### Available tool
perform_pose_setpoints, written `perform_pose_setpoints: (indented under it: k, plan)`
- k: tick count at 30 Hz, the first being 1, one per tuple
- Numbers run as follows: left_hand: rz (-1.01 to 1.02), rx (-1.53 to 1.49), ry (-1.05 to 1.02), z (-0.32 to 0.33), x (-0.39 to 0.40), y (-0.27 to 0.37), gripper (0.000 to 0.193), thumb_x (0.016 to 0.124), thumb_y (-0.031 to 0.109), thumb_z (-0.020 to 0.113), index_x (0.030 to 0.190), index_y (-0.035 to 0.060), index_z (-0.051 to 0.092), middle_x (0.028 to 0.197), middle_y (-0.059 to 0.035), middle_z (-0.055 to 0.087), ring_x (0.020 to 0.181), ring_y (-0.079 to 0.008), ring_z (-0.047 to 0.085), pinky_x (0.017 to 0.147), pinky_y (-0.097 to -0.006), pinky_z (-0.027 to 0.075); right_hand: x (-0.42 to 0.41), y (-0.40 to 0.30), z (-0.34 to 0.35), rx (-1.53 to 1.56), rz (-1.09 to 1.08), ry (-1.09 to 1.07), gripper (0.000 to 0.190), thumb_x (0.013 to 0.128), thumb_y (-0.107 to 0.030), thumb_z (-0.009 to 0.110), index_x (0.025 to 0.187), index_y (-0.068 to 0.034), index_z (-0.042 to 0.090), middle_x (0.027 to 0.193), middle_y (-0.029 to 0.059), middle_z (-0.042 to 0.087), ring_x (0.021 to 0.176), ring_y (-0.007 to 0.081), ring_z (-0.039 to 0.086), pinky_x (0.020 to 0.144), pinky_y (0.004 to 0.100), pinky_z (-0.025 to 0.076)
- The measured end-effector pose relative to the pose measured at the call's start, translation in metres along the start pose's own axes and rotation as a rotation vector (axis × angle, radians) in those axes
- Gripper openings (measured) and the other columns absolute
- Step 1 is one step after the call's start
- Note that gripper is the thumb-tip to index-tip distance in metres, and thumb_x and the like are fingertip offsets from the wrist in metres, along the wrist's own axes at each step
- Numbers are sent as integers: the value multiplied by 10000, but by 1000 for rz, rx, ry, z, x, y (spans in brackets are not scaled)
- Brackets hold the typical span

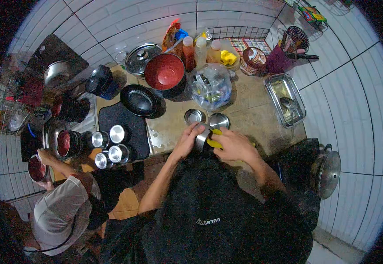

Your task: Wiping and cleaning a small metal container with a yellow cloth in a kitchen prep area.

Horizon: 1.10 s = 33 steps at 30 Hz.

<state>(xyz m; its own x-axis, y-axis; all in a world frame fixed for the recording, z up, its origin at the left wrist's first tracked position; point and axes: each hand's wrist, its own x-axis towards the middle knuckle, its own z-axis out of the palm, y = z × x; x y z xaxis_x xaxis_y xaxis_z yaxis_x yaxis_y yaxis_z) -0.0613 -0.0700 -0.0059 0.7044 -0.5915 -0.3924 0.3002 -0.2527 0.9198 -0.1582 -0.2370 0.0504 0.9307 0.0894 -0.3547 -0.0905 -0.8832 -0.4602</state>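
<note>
Close to my body at the counter's front edge, my left hand (187, 141) grips a brushed-metal cup (202, 140) by its side. My right hand (237, 144) holds a yellow cloth (214, 144) against the cup's open end, its fingers partly hiding the cloth. Just beyond the hands, two more metal cups (193, 116) stand on the wood-look counter (251, 109), the right one (219, 120) almost touching my fingers. Several similar cups (117, 133) sit on a black board (135, 128) to the left.
On the left, a co-worker (61, 214) holds a red-lined pot (37, 167) by the sink. Behind the cups are a red-lined pot (164, 72), a black pan (138, 100) and a filled plastic bag (211, 86). A glass dish (285, 100) and lidded pot (330, 175) are at right.
</note>
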Motion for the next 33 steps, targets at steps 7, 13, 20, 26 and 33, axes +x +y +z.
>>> perform_pose_setpoints:
  k: [7,13,20,26,33]
  plan:
    - [132,-97,-52,-4,0,-9,480,902,352,539,1206,-20,564,1168,-136,607,1131,-210,522,999,-311,352,-12,-31,5,-30,132,184,344,782,-297,626,1020,-50,635,1123,218,527,929,394,617,789,522,472]
    - [293,27,-55,-7,-11,-9,397,844,286,606,1148,30,584,1081,-116,648,1003,-206,597,900,-323,435,-7,-32,14,52,151,77,348,772,-326,640,900,-3,614,971,241,594,869,408,616,754,500,491]
    - [490,-122,-18,-4,-15,-20,399,837,266,582,1153,24,558,1024,-85,621,967,-178,572,882,-295,425,0,-30,25,273,116,-42,390,769,-339,642,937,11,613,924,247,620,890,414,607,780,492,488]
    - [404,-269,-96,-3,-12,-17,403,847,257,564,1183,36,538,1075,-80,591,998,-171,538,902,-284,401,-15,-43,23,73,145,337,387,790,-366,619,955,-16,620,924,239,632,887,406,625,777,503,499]
    - [522,-324,-98,-2,-17,-19,571,759,352,630,1190,-5,516,1072,-88,585,1007,-178,549,903,-296,406,-9,-41,27,130,133,15,406,797,-361,608,936,20,612,874,235,625,826,425,630,733,494,507]
